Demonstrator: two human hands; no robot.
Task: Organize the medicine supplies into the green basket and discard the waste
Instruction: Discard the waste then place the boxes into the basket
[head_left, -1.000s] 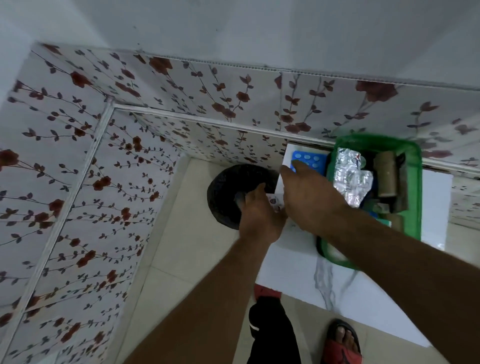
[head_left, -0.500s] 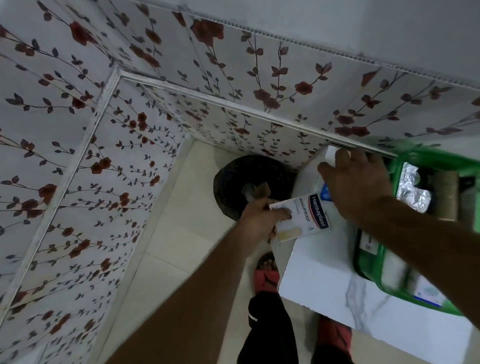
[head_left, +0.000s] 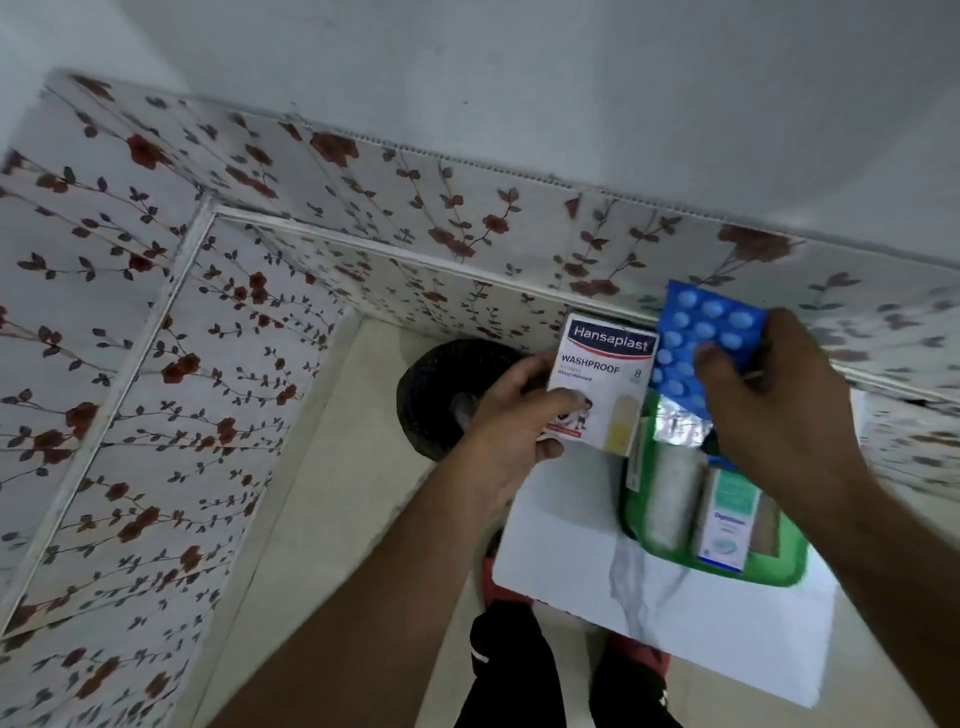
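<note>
My left hand (head_left: 511, 415) grips a white Hansaplast plaster box (head_left: 605, 384), held upright just left of the green basket (head_left: 779, 569). My right hand (head_left: 779, 410) holds a blue blister pack of pills (head_left: 696, 338) above the basket's far end. Inside the basket lie a silver foil strip (head_left: 678, 426), a white gauze roll (head_left: 670, 499) and a small white and teal box (head_left: 727, 519). The basket's far part is hidden behind my right hand.
The basket stands on a white marble-look table (head_left: 649, 597). A black round bin (head_left: 441, 395) sits on the floor in the corner, left of the table. Flowered wall panels (head_left: 156, 364) close in on the left and behind. My feet and dark trouser leg (head_left: 514, 670) are below the table edge.
My left hand has raised the plaster box and turned it upright beside the basket. My right hand has picked up the blue blister pack from the table's far corner.
</note>
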